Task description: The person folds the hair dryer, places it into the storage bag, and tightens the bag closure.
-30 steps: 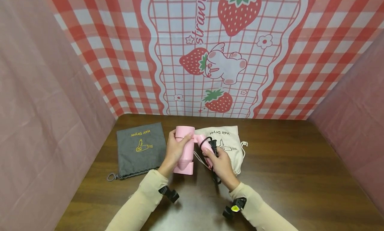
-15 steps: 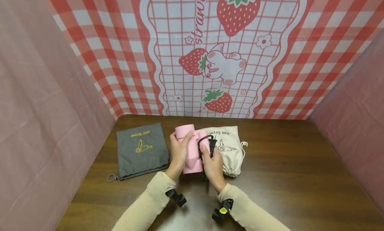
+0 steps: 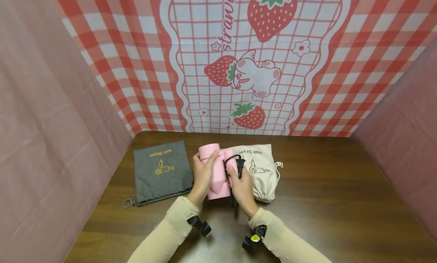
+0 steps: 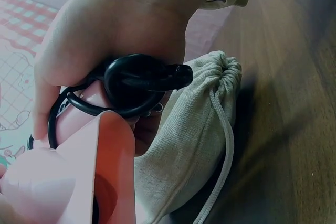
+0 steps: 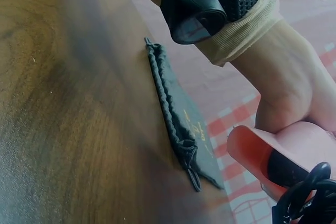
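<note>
A pink hair dryer is held above the table, its handle folded in beside the barrel. My left hand grips the barrel from the left, thumb across its top. On the other side, my right hand holds the handle together with the black cord and its plug. The flared pink nozzle points toward me, and its dark inside shows in the right wrist view. Most of the fingers are hidden beneath the dryer.
A flat grey drawstring bag marked "Hair Dryer" lies at left. Behind my right hand rests a cream drawstring bag, fuller, its white cord at the right. The wooden table meets a checked cloth backdrop at its far edge.
The handle has swung in against the barrel, my right hand moving left with it. My left hand and the barrel have shifted slightly right. Over the last half second almost nothing moves.
</note>
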